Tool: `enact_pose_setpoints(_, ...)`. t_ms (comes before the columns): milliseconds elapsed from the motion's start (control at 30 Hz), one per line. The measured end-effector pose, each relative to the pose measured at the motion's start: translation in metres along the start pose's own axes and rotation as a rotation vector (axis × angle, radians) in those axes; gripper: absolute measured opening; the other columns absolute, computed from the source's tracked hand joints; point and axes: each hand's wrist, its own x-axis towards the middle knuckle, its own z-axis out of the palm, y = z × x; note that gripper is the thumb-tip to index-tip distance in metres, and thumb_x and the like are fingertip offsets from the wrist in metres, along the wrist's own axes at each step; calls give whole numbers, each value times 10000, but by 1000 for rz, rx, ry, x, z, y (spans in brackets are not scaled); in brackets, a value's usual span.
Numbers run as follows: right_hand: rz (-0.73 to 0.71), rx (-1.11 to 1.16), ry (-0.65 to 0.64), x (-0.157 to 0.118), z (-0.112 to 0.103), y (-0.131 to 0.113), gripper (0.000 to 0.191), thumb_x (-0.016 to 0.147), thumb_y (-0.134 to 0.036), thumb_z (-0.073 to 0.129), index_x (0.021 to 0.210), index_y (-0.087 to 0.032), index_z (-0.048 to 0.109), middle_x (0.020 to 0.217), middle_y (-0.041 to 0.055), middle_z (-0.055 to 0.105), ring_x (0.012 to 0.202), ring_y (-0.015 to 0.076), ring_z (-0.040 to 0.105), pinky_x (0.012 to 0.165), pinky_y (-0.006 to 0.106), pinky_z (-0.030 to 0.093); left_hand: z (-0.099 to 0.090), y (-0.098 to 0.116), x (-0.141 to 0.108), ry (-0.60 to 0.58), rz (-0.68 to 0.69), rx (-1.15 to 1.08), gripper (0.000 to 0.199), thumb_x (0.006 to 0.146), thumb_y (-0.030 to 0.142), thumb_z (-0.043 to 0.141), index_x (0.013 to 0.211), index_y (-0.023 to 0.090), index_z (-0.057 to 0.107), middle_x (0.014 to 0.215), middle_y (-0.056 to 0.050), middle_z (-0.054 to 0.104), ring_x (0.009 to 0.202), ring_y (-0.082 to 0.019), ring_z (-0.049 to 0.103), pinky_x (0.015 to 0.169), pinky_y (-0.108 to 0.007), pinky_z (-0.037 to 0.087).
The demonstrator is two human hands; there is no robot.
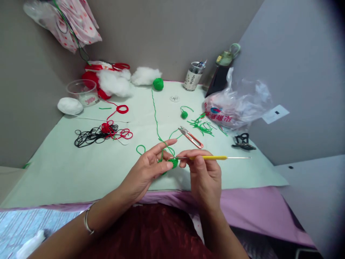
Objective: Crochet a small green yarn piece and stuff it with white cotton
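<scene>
My left hand pinches a small green crochet piece between thumb and fingers, its index finger stretched out with green yarn running over it. That strand leads back to a green yarn ball at the rear of the table. In my right hand is a crochet hook with a yellow handle, gripped between thumb and fingers. The hook's thin metal tip meets the top of the green piece; its other metal end points right. Just beyond my hands lie orange-handled thread snips.
At left are tangled black cord, red yarn, a white yarn ball and a clear plastic cup. White stuffing sits behind. Green yarn scraps, a plastic bag, a black hair claw and a pen holder are rightward.
</scene>
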Motion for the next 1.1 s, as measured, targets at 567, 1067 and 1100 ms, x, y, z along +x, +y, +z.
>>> enact_pose_setpoints(567, -639, -779, -83, -14, -3, -2, 331, 948, -102, 682, 1220, -275, 758, 1112, 90, 775, 991, 220, 752, 789, 330, 631, 2, -5, -2, 21, 61, 53, 551, 842, 277, 849, 1375, 263, 709, 826, 32, 611, 664, -81, 486, 743, -228, 439)
enact_pose_setpoints(1067, -432, -520, -35, -10, 5, -1, 289, 979, -81, 637, 1146, -269, 779, 1026, 49, 785, 919, 168, 733, 789, 300, 612, 4, -8, 3, 61, 121, 16, 430, 800, 276, 888, 1220, 250, 802, 894, 0, 673, 790, -104, 558, 812, -216, 454)
enact_pose_setpoints(1100, -518, -608, -50, -12, 3, 0, 325, 960, -65, 659, 1185, -269, 775, 1075, 65, 782, 961, 181, 733, 808, 311, 613, 4, -8, 4, 51, 83, -22, 438, 803, 278, 885, 1231, 243, 798, 865, 10, 659, 702, -76, 511, 788, -208, 458)
